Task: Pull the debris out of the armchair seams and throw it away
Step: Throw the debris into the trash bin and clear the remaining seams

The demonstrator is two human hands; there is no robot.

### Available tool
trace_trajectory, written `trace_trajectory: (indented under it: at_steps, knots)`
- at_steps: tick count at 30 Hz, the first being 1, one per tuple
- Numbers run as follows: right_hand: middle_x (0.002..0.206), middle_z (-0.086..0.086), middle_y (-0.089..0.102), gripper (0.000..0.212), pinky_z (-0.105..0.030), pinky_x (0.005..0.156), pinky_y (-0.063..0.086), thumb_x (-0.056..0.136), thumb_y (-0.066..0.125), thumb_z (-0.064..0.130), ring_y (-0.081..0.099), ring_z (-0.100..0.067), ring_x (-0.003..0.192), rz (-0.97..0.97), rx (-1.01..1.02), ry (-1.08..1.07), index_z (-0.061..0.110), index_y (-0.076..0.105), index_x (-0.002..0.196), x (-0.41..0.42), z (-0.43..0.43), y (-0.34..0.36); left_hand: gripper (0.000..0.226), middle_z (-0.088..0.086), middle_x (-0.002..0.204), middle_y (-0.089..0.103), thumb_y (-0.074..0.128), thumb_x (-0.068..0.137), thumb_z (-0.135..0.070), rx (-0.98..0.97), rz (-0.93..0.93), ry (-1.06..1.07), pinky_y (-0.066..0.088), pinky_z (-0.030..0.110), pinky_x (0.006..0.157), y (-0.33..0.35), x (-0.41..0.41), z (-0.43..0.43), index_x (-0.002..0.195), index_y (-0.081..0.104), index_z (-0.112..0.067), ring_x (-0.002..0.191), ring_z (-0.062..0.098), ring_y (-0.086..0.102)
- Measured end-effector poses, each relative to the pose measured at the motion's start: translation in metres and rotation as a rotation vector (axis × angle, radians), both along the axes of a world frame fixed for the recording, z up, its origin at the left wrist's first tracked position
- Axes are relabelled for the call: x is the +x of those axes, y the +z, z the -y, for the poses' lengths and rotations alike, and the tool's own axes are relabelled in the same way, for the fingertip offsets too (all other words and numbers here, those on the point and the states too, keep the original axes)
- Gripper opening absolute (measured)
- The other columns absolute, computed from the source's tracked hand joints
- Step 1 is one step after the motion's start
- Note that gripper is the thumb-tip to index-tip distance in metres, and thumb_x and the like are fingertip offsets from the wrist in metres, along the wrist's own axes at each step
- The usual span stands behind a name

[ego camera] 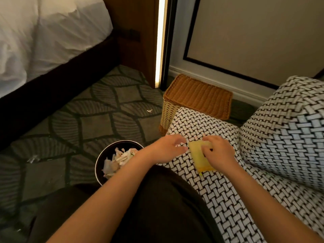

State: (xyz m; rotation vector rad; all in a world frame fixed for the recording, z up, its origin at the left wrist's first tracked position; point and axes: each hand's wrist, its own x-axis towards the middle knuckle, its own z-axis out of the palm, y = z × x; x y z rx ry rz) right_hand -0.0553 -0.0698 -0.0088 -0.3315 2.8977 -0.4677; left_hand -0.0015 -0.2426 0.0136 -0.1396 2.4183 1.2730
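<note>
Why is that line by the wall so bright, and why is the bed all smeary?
Head view: the light strip glares pure white; the bed at the left edge looks blurred; the yellow cloth under the right hand is sharper.

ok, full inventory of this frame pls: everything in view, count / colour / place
armchair: 1, black-and-white weave, right half of view
yellow cloth: 1, yellow, on the armchair under the right hand
bin: 1, dark, round, on the carpet left of the armchair
crumpled paper: several pieces, whitish, inside the bin
wicker basket: 1, tan with brown lid, behind the armchair by the wall
paper scraps: at least 2, white, loose on the carpet
carpet: 1, grey-green leaf pattern, floor
bed: 1, white bedding, dark frame, top left
light strip: 1, warm white, vertical, top centre
left hand: 1, fingers curled, beside the cloth
right hand: 1, holds the cloth
</note>
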Motion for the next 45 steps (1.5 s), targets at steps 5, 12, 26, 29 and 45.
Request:
trace_trajectory:
  at_steps: [5, 12, 26, 29, 45]
  knots:
    - [0.143, -0.013, 0.034, 0.055, -0.044, 0.107, 0.034, 0.092, 0.049, 0.031, 0.034, -0.029, 0.130, 0.174, -0.125, -0.274, 0.011, 0.034, 0.141, 0.006, -0.052, -0.010, 0.043, 0.002, 0.147, 0.027, 0.042, 0.095, -0.018, -0.108, -0.032, -0.017, 0.031, 0.035, 0.109, -0.031, -0.009, -0.063, 0.138, 0.038, -0.018, 0.134, 0.024, 0.031]
    - [0.076, -0.003, 0.061, 0.026, -0.023, 0.060, 0.045, 0.092, 0.054, 0.029, 0.055, -0.013, 0.065, 0.431, -0.452, -0.321, 0.005, 0.063, 0.089, 0.054, -0.060, -0.018, 0.046, 0.000, 0.143, 0.023, 0.053, 0.088, -0.008, -0.227, -0.208, 0.092, 0.033, 0.037, 0.109, -0.052, -0.006, -0.077, 0.131, 0.042, -0.021, 0.128, 0.022, 0.031]
    - [0.095, 0.004, 0.059, 0.016, -0.020, 0.063, 0.044, 0.097, 0.044, 0.023, 0.057, -0.009, 0.077, -0.103, -0.139, 0.101, 0.015, 0.059, 0.097, 0.070, -0.032, -0.050, 0.054, -0.004, 0.157, 0.011, 0.053, 0.090, -0.016, -0.525, -0.331, -0.197, 0.006, 0.042, 0.117, -0.056, 0.005, -0.060, 0.139, 0.038, -0.031, 0.145, 0.021, 0.000]
    - [0.069, 0.012, 0.052, 0.022, -0.013, 0.057, 0.034, 0.096, 0.046, 0.018, 0.045, 0.001, 0.059, -0.051, -0.394, 0.072, 0.020, 0.058, 0.077, 0.067, -0.042, -0.036, 0.046, -0.009, 0.152, 0.026, 0.050, 0.093, -0.028, -0.602, -0.454, -0.263, 0.002, 0.040, 0.116, -0.051, 0.003, -0.064, 0.138, 0.040, -0.030, 0.144, 0.012, 0.007]
    - [0.065, 0.010, 0.052, 0.019, -0.019, 0.051, 0.034, 0.092, 0.053, 0.028, 0.046, -0.006, 0.059, -0.051, 0.027, 0.189, 0.020, 0.068, 0.084, -0.004, -0.045, 0.073, 0.023, -0.008, 0.087, 0.067, 0.045, 0.096, -0.022, -0.408, -0.756, -0.006, 0.023, 0.038, 0.112, -0.026, 0.002, -0.067, 0.109, 0.064, -0.020, 0.080, 0.009, 0.062]
